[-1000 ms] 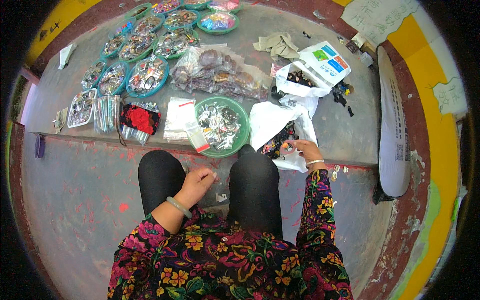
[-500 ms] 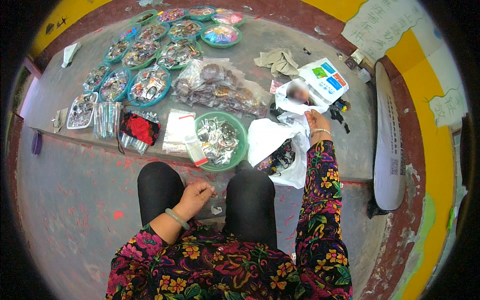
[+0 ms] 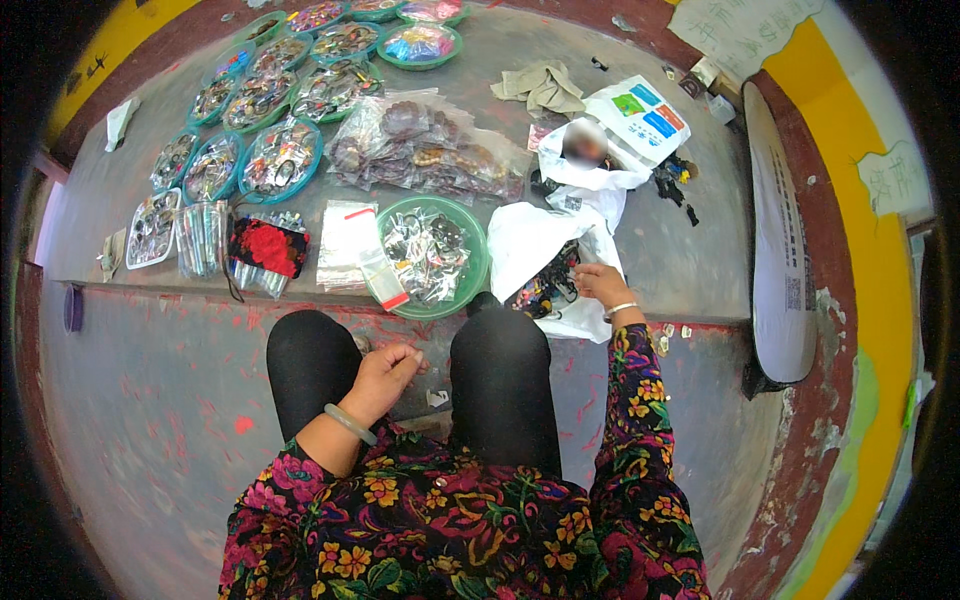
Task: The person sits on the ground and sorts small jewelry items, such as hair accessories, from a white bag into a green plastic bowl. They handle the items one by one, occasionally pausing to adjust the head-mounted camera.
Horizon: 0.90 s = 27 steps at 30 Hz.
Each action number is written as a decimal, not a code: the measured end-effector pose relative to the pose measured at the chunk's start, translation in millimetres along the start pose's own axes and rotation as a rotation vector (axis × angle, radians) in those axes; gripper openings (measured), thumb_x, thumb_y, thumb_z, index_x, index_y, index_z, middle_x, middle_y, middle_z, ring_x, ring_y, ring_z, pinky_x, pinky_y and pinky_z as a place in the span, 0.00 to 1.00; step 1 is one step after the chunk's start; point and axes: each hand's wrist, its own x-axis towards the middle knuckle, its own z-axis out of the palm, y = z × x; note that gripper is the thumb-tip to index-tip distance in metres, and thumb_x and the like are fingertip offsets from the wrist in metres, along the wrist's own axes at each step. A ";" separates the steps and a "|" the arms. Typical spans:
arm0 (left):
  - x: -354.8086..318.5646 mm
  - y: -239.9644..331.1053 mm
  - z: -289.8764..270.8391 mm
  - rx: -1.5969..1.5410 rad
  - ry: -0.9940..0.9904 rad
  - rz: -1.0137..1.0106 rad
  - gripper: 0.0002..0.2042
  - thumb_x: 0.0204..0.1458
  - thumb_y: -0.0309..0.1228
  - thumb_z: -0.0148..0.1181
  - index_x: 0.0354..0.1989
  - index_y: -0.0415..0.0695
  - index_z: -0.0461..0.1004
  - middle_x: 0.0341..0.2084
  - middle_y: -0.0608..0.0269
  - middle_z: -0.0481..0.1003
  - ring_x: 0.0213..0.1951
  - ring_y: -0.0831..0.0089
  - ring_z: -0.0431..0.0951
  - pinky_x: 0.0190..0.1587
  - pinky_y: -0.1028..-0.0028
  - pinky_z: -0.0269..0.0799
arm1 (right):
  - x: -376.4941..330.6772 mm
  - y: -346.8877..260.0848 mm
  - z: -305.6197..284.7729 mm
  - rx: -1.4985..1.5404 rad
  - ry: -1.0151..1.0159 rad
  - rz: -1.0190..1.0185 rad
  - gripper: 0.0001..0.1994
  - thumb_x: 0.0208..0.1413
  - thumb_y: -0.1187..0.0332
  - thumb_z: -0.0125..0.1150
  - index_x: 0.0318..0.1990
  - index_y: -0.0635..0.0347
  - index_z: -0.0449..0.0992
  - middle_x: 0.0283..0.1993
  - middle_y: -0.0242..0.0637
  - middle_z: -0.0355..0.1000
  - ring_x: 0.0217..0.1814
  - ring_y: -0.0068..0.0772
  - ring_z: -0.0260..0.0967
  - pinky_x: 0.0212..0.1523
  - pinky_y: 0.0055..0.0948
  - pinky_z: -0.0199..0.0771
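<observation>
My right hand (image 3: 601, 287) is at the right edge of an open white plastic bag (image 3: 521, 236), its bent fingertips drawn together over a tangle of dark cords and small coloured pieces (image 3: 545, 284) inside. What those fingers pinch, if anything, is too small to see. My left hand (image 3: 384, 381) is curled closed above my left thigh, thumb against the forefinger; its inside is hidden. Just left of the bag sits a green plastic basin (image 3: 484, 262) holding many small clear-wrapped items. A clear bag with a red strip (image 3: 384, 279) leans over the basin's left rim.
Flat clear bags (image 3: 342, 240), a black pouch with a red flower (image 3: 268, 248) and a white tray (image 3: 152, 230) line the platform's edge. Brown beaded goods in clear bags (image 3: 425, 150) lie behind, with several filled basins (image 3: 283, 160). A second white bag (image 3: 640, 120) lies at right.
My right hand has come back toward me, from beside the farther white bag to the open near bag. My left hand stays closed in nearly the same place. The view has shifted slightly.
</observation>
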 end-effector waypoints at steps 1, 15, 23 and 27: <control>0.4 0.8 0.9 0.001 -0.001 -0.007 0.10 0.54 0.32 0.50 0.28 0.39 0.73 0.23 0.70 0.72 0.24 0.84 0.67 0.27 0.81 0.65 | 7.5 10.4 3.9 -0.123 0.059 0.003 0.14 0.48 0.73 0.52 0.44 0.66 0.72 0.36 0.34 0.71 0.34 0.24 0.69 0.32 0.20 0.72; 1.3 -1.5 3.4 0.070 0.038 -0.019 0.09 0.53 0.30 0.51 0.25 0.38 0.72 0.19 0.74 0.68 0.23 0.86 0.64 0.26 0.82 0.61 | 77.7 27.9 34.2 -0.911 0.344 -0.086 0.19 0.43 0.73 0.51 0.47 0.55 0.71 0.46 0.49 0.69 0.48 0.49 0.66 0.51 0.36 0.63; 0.3 2.6 5.2 0.046 0.005 -0.048 0.09 0.54 0.30 0.50 0.27 0.39 0.73 0.19 0.73 0.68 0.22 0.86 0.63 0.25 0.81 0.61 | 38.5 36.5 37.9 0.380 0.251 -0.080 0.09 0.42 0.82 0.54 0.34 0.68 0.74 0.29 0.35 0.71 0.29 0.24 0.70 0.31 0.20 0.70; -0.9 8.1 6.3 0.035 0.013 -0.059 0.09 0.54 0.31 0.49 0.28 0.40 0.73 0.21 0.71 0.70 0.22 0.85 0.64 0.26 0.81 0.62 | 1.2 36.1 50.2 0.317 0.182 -0.199 0.09 0.44 0.82 0.51 0.36 0.66 0.72 0.32 0.34 0.71 0.32 0.24 0.69 0.36 0.20 0.70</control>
